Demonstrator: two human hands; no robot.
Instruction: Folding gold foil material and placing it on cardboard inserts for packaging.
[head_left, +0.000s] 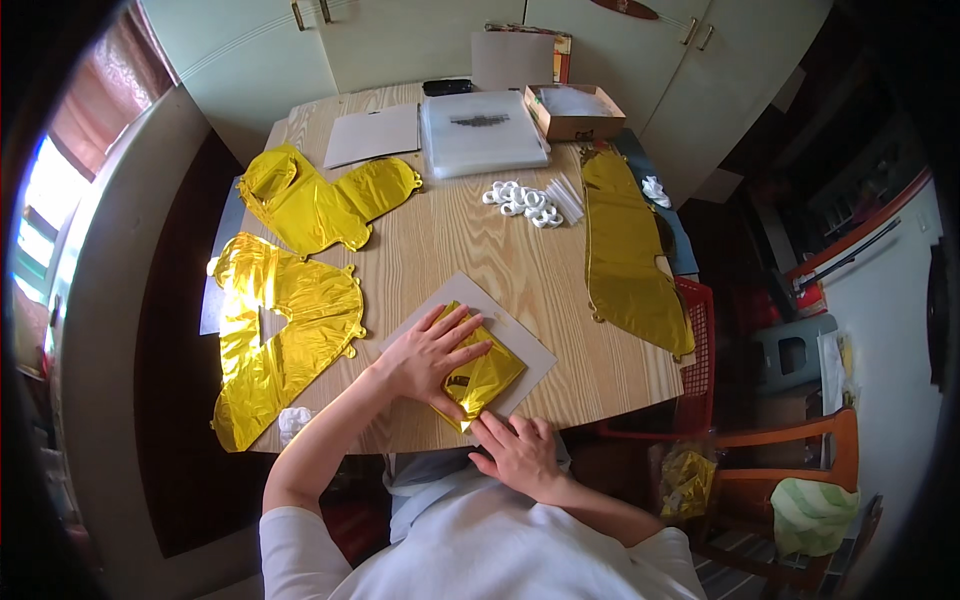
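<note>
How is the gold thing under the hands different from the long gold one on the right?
The folded piece is small and compact; the long piece is spread out and much bigger.
The left hand rests on the folded piece; no hand touches the long piece.
Both are shiny gold.

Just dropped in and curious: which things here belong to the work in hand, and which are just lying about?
In the work, it seems:
folded foil under the left hand, right hand at its near corner
card beneath it
larger foils, probably
white rings, clear plastic, perhaps

Lying about, it seems:
towel on chair
red basket
</note>
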